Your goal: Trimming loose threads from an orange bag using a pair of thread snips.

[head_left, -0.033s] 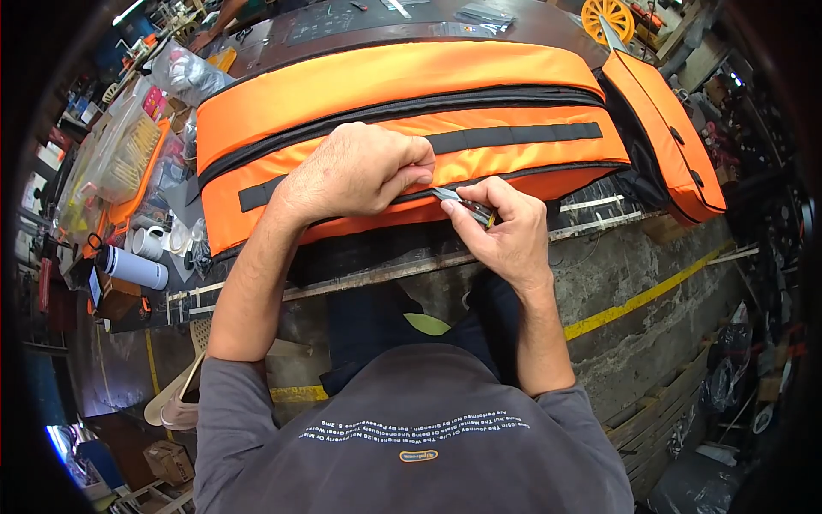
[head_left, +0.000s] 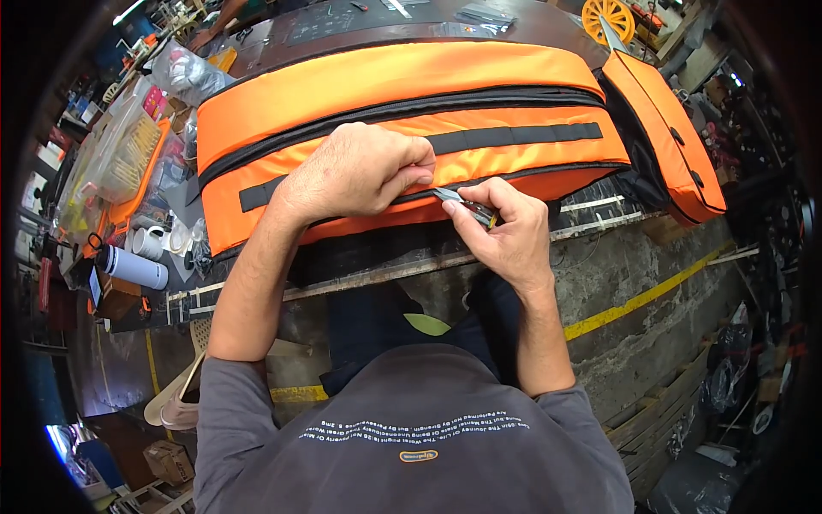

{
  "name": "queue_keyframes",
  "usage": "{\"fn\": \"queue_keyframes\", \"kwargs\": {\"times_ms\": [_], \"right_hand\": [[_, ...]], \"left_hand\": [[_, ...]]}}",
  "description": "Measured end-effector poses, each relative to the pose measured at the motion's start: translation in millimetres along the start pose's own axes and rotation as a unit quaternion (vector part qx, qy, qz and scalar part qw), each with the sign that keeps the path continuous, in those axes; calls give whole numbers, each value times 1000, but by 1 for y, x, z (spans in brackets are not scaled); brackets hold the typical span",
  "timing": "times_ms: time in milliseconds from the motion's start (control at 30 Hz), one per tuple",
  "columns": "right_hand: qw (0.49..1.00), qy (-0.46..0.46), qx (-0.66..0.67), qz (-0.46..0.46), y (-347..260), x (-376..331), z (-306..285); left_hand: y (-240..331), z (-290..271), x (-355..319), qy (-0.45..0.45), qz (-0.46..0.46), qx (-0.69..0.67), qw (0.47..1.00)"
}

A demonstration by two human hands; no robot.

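A long orange bag with black piping, a black zip band and a black webbing strip lies across the table before me. Over its near side, my left hand is closed, thumb and forefinger pinched by the near piping. Whatever the pinch holds is too small to make out. Just right of it, my right hand grips small thread snips. Their grey pointed blades aim toward the left fingertips, and part of the dark and yellow handle is hidden in my palm.
A narrower orange bag adjoins the right end. Leftward are a white bottle, a mug and a clear plastic box. A yellow wheel is at the far right. The table's near edge runs below my hands.
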State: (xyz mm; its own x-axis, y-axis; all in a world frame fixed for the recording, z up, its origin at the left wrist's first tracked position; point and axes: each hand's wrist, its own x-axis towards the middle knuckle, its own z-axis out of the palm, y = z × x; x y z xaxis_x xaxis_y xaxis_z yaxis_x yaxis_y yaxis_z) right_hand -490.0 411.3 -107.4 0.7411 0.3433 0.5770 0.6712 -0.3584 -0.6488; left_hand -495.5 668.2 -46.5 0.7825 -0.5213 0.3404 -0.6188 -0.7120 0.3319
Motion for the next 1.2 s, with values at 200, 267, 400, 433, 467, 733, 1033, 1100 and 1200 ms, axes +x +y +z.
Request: {"fn": "queue_keyframes", "kwargs": {"times_ms": [200,267,400,433,467,733,1033,1100,1200], "right_hand": [[999,12,-18,-26,2,1,2],[999,10,-22,-45,4,-1,3],[989,52,133,30,22,-15,1],[981,65,175,49,20,-16,-4],[980,72,178,60,26,-16,-8],[968,91,217,92,40,-4,2],[923,84,354,126,57,0,3],[927,93,346,112,57,3,6],[921,90,357,129,58,0,5]], "left_hand": [[2,-2,1,-8,-2,-9,1000],[-1,-3,0,17,29,-49,998],[9,-10,0,39,-46,-174,983],[12,-9,0,33,-55,-131,989],[15,-7,1,27,-65,-88,994],[23,37,1,72,49,129,988],[61,35,-51,-74,156,-551,817],[75,46,-61,-99,133,-378,911],[87,69,-72,26,50,-133,990]]}}
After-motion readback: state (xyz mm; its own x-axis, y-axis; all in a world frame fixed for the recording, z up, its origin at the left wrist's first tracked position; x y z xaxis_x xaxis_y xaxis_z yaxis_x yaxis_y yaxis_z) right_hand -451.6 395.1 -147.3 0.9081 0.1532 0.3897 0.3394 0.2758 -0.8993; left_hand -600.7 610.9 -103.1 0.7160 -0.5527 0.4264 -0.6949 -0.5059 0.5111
